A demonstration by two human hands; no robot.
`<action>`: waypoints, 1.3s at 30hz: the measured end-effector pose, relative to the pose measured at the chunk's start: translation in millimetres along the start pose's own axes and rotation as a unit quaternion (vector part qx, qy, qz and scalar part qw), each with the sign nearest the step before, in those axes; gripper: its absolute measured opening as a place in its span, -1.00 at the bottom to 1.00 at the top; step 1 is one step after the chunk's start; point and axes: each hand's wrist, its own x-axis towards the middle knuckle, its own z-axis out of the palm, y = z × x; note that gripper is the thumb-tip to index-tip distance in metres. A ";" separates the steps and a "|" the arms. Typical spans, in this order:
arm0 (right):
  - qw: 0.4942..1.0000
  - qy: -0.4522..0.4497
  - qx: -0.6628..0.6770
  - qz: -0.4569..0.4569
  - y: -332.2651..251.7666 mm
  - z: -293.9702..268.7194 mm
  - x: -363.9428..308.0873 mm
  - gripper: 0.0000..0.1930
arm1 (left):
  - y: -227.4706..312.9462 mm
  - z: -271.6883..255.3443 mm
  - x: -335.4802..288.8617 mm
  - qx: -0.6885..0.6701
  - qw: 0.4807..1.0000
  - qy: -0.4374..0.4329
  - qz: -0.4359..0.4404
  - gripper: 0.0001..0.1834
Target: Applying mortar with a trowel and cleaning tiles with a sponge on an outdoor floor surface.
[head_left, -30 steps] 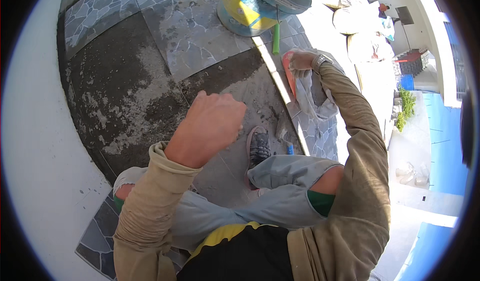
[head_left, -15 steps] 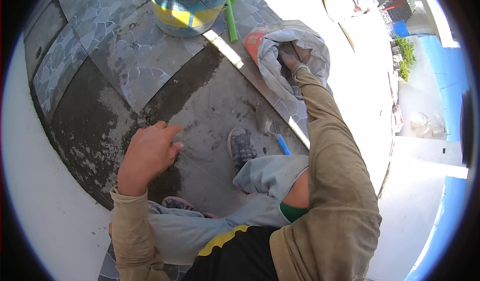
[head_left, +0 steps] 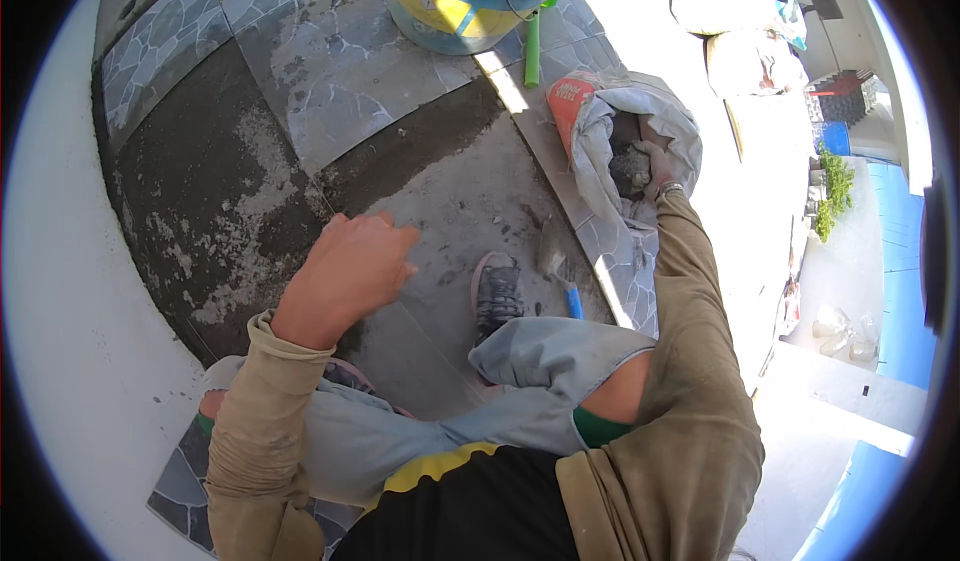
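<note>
At the right, my right hand (head_left: 657, 166) is inside the mouth of an open white-and-orange sack (head_left: 690, 126). Its fingers are closed around a clump of grey cement powder (head_left: 630, 169). My left hand (head_left: 352, 273) hovers above the floor, back up, with bent fingers. Its fingertips are hidden, so whatever it may hold cannot be made out. Below and beyond it lies dark, damp mortar (head_left: 190, 161) with lighter powder scattered on it. A trowel (head_left: 572, 301) with a blue handle rests on the grey floor near my shoe.
A blue bucket with a yellow band (head_left: 445, 11) stands on stone-patterned tiles (head_left: 340, 101) at the back. Beside it is a green-handled tool (head_left: 532, 51). A white wall (head_left: 60, 341) bounds the left side. Filled sacks (head_left: 715, 6) lie at the far right, near another person.
My left hand's fingers have curled in from a looser, extended pose. My right hand has drawn back toward the sack's near rim, with grey powder now visible at it. The view has shifted.
</note>
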 end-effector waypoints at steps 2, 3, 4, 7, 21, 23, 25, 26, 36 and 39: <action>0.998 -0.007 0.045 -0.050 1.6 14.9 -37.1 -0.83 | 1.0 4.0 -13.4 0.018 0.999 0.032 0.038 -0.80; 0.998 -0.004 0.055 -0.035 -13.5 2.3 -58.6 -0.82 | 2.2 12.7 -13.6 0.001 0.991 0.100 0.083 -0.83; 0.985 -0.151 0.075 -0.026 -36.1 -25.4 -81.6 -0.71 | 6.3 20.1 -10.2 -0.015 0.974 0.177 0.137 -0.86; 0.969 -0.234 0.071 -0.044 -36.8 34.4 -99.2 -0.64 | 19.8 13.6 -21.5 -0.006 0.986 0.119 0.121 -0.93; 0.801 -0.463 -0.379 -0.004 152.7 535.7 -144.3 -0.82 | 39.6 10.7 -27.6 0.034 0.963 0.235 0.130 -0.83; 0.847 -0.393 -0.344 -0.101 162.1 544.4 -141.2 -0.80 | 37.8 2.1 -28.7 0.041 0.977 0.185 0.097 -0.83; 0.960 -0.205 -0.162 -0.102 181.4 543.6 -147.3 -0.90 | 25.8 6.4 -34.1 0.042 0.978 0.187 0.076 -0.82; 0.965 -0.181 -0.174 -0.077 185.6 541.5 -149.4 -0.86 | 20.2 7.3 -35.8 0.039 0.978 0.191 0.075 -0.83; 0.957 -0.212 -0.025 -0.197 142.7 642.5 -112.0 -0.81 | 13.9 -27.0 -24.3 0.000 0.938 0.317 0.140 -0.85; 0.959 -0.278 -0.007 -0.053 156.5 634.5 -118.4 -0.86 | 0.9 -22.8 -22.8 0.006 0.935 0.333 0.125 -0.84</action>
